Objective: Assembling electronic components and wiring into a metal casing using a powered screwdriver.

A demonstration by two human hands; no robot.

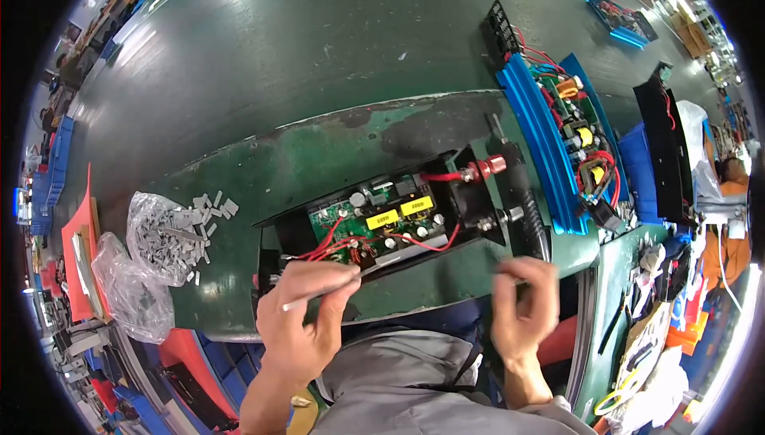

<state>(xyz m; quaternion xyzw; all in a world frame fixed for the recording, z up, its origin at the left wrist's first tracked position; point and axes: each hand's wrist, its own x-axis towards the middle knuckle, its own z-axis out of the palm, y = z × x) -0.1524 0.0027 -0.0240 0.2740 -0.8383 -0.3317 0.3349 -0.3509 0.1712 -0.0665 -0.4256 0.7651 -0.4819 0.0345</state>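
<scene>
My left hand [301, 319] pinches a thin silvery metal stick [320, 290] at the near edge of an opened black metal case [319, 213]. Inside the case lies a green circuit board [331, 217] with two yellow-labelled blocks [399, 212] and red wires. A red terminal [488, 166] projects from its right end panel. My right hand [524, 307] is off the case's near right corner, its fingers curled and blurred by motion; I cannot tell whether it holds anything. Just beyond that hand, a black electric screwdriver [527, 213] rests on the bench.
A plastic bag [151, 220] spilling small grey pieces [182, 236] lies at left on the green bench [263, 156]. Blue-housed units [532, 128] with exposed boards stand at right, near a blue bin [642, 172] and a black panel [668, 148]. Red folders [80, 256] stand far left.
</scene>
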